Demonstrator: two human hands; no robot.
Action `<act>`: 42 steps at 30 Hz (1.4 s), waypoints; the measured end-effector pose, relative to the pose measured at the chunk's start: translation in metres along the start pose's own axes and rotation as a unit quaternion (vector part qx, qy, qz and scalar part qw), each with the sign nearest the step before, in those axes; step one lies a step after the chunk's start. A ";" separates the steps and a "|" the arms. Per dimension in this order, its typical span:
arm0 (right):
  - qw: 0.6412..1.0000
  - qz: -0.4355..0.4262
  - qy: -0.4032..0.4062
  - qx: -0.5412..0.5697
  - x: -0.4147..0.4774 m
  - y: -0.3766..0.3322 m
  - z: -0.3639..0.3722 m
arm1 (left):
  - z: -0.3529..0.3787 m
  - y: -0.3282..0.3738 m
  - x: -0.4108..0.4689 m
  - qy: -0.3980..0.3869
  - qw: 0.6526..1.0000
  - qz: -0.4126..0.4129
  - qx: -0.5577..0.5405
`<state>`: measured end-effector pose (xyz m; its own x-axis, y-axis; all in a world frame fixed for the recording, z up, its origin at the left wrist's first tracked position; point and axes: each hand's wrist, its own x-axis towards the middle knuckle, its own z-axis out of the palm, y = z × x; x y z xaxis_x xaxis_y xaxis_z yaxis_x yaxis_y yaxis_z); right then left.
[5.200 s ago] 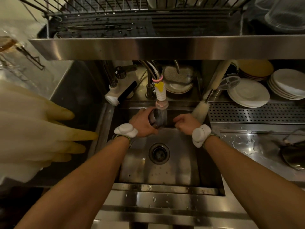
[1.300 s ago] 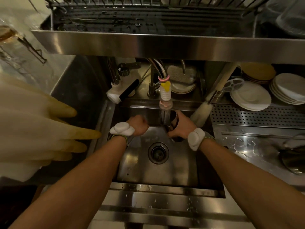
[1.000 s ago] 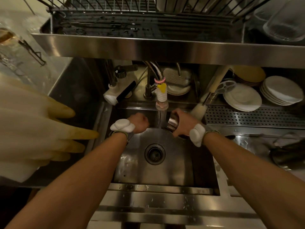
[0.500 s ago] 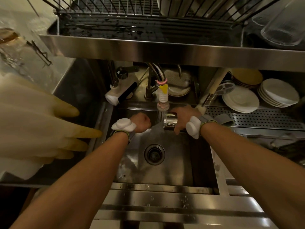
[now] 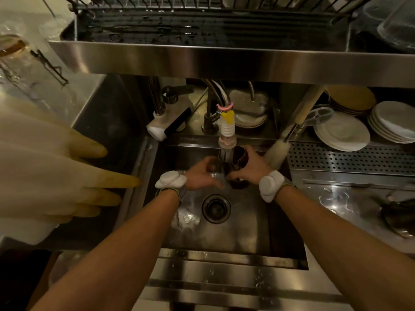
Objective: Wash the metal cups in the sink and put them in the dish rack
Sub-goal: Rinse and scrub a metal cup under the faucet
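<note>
Cup (image 5: 239,154): held under the running tap (image 5: 227,131) over the sink (image 5: 224,232), gripped round its side by the right hand (image 5: 249,170).
Left hand (image 5: 199,176): fingers curled beside the stream, right next to the cup. Whether anything is held in it can't be told (too dark and wet in there).
Done so far: rinsing looks to be in progress. No metal cup can be made out in the rack (image 5: 202,25) above, though only part of it is seen.
Left to do: probably the rinse to be finished and the cup lifted up to the rack. No other cups are spotted in the basin.
Surface: steel, wet all over, with the drain (image 5: 216,208) in the middle.
Room: rack set on a steel shelf (image 5: 224,61) overhead, plates (image 5: 341,133) stacked back right, a brush (image 5: 277,151) leaned at the back corner, pale gloves (image 5: 56,176) hung on the left.
</note>
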<state>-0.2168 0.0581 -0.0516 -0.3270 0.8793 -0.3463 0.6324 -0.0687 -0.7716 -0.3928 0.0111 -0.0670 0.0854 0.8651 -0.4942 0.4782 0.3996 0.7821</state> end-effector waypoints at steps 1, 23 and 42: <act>0.999 0.002 0.006 0.047 -0.001 0.001 0.005 | 0.004 0.002 -0.001 -0.007 1.000 0.016 -0.024; 0.979 0.149 -0.007 0.138 -0.009 0.045 -0.013 | 0.025 0.008 0.013 0.143 0.978 0.144 0.037; 0.983 0.143 -0.010 0.112 -0.004 0.033 -0.013 | 0.018 0.012 0.028 0.173 0.975 0.140 -0.010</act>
<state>-0.1853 0.0585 -0.0690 -0.1741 0.8000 -0.5742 0.5314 -0.4146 -0.7387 -0.3687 0.0341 -0.0783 -0.0919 0.9901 -0.1057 0.4613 0.1364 0.8767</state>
